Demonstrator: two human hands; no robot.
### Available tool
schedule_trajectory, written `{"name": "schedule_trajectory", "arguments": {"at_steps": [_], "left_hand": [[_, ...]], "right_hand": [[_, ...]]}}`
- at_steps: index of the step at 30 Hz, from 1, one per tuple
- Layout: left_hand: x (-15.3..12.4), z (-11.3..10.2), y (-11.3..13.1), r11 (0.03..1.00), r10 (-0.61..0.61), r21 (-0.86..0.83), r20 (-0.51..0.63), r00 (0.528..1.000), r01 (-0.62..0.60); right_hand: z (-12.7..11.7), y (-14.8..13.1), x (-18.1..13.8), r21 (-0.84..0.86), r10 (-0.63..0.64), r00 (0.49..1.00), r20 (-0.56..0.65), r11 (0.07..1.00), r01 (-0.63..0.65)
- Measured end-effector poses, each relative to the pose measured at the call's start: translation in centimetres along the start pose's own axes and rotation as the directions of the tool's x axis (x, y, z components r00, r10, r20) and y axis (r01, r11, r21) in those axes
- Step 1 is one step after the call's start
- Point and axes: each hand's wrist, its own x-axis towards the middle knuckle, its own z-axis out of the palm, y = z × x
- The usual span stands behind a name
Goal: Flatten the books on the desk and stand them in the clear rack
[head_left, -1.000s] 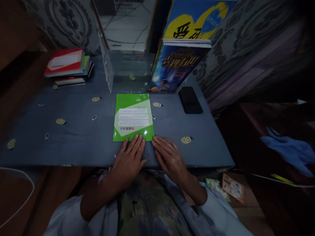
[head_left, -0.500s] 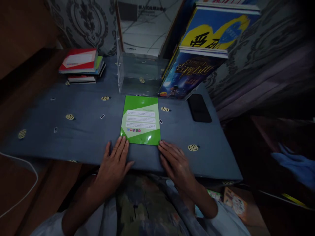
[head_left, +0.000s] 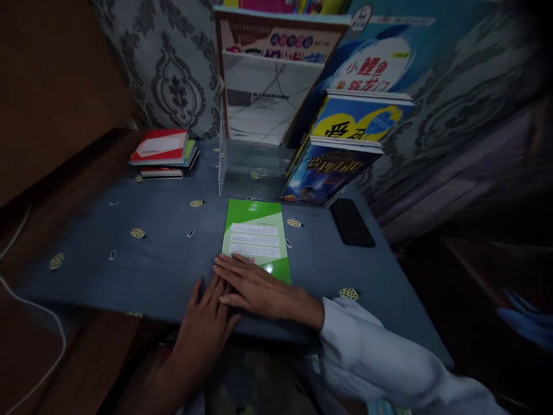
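Note:
A green and pale-green book [head_left: 259, 216] lies flat on the table, its printed text upside down to me. My right hand [head_left: 254, 285] stretches across the book's near left part, fingers extended, its fingertips overlapping the fingers of my left hand [head_left: 206, 320]. The left one rests on the cloth at the near left corner of the book, fingers out straight. Between them the hands cover that corner and part of the lower edge.
A clear acrylic stand [head_left: 250, 173] with magazines and a dark blue book [head_left: 330, 173] stands behind. A black phone [head_left: 352, 223] lies at the right, a stack of books [head_left: 159, 147] at the back left. A white cable [head_left: 47, 305] hangs by the left edge.
My right hand has left the book's near right corner and swung left over the book onto my left fingers. The left hand stays at its corner. The view has tilted upward.

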Motion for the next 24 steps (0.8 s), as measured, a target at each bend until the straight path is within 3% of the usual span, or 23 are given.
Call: {"name": "schedule_trajectory", "arguments": {"at_steps": [4,13,18,24], "left_hand": [[0.2,0.2,-0.2,0.999,0.028,0.033,-0.029,0.999,-0.027],[0.4,1.0,-1.0,0.995,0.076,0.081,-0.150,0.986,-0.065],[0.3,1.1,-1.1,0.997,0.058,0.057,-0.130,0.990,-0.050],[0.6,0.6,-1.4,0.998,0.056,0.028,-0.093,0.994,-0.054]], "right_hand": [[-0.4,3.4,2.0,-0.024,0.019,0.999,0.029,1.000,-0.019],[-3.7,12.3,7.3,-0.119,0.078,0.995,-0.063,0.989,-0.085],[-4.0,13.9,7.3,-0.158,0.136,0.981,-0.138,0.975,-0.157],[-3.5,13.4,3.8,-0.176,0.262,0.941,-0.215,0.937,-0.301]]}}
